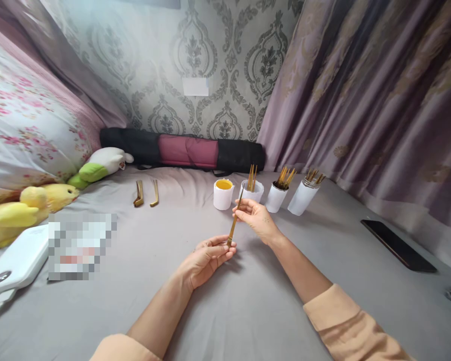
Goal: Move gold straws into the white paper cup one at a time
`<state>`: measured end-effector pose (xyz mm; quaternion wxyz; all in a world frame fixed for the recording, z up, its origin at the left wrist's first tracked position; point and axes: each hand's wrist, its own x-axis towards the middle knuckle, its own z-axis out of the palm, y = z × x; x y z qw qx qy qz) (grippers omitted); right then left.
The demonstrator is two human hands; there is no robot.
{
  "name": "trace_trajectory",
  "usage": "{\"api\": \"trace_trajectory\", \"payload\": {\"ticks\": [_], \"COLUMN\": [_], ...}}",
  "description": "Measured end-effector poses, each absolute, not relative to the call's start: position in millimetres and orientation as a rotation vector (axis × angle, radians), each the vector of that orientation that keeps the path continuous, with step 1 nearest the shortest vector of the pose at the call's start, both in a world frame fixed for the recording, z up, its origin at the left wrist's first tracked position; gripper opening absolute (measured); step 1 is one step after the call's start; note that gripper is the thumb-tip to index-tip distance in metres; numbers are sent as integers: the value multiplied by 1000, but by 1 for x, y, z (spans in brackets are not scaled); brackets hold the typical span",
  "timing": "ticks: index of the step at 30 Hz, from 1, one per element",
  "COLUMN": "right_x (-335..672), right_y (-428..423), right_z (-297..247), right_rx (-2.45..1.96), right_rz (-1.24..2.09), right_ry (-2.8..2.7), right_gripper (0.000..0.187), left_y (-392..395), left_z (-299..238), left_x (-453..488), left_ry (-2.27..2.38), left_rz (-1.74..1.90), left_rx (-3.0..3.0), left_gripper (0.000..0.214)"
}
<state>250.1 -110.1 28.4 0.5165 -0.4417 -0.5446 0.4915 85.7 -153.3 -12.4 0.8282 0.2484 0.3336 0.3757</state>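
My left hand (212, 256) is closed, its thumb and fingers pinching the thick lower end of a slim, gold-brown pointed stick (232, 231). The stick leans slightly, its dark tip up. My right hand (258, 219) pinches the same stick higher up, just in front of the white-wrapped cups. Behind this hand is a white cup (258, 192) with a few similar sticks (252, 178) standing in it. To its left sits a white cup with a yellow inside (223, 196). On the right, a dark-mouthed white cup (275, 199) and a tilted white-wrapped jar (302, 199) hold several sticks.
Two groups of gold, bent-ended pieces (139, 194) lie on the grey sheet (165, 260) at left. Plush toys (48, 198), a white power bank (17, 260) and a blurred packet (80, 245) line the left side. A black phone (397, 245) lies right; a long black-and-maroon bag (188, 150) lies behind.
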Motion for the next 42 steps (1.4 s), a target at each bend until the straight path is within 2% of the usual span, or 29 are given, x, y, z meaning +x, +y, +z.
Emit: {"api": "trace_trajectory", "payload": {"ticks": [9,16,25,42], "right_x": [251,252,259,269], "right_y": [-101,-93,-83,-84], "right_z": [34,37,40,45], "right_rx": [-1128,-1147,-1166,-1173], "right_rz": [1069,986,900,779], "right_ry": [-1286,-1292,-1309,-1307], "right_gripper": [38,50,52,38], "left_y": [-152,-152,-152,-154], "left_z": [-13,-14,-14,-14], "left_x": [85,85,85,85], "left_ry": [725,712,715,716], "left_rz": [792,792,783,770], "left_rx": [510,524,516,555], "left_gripper": [30,30,29,30]}}
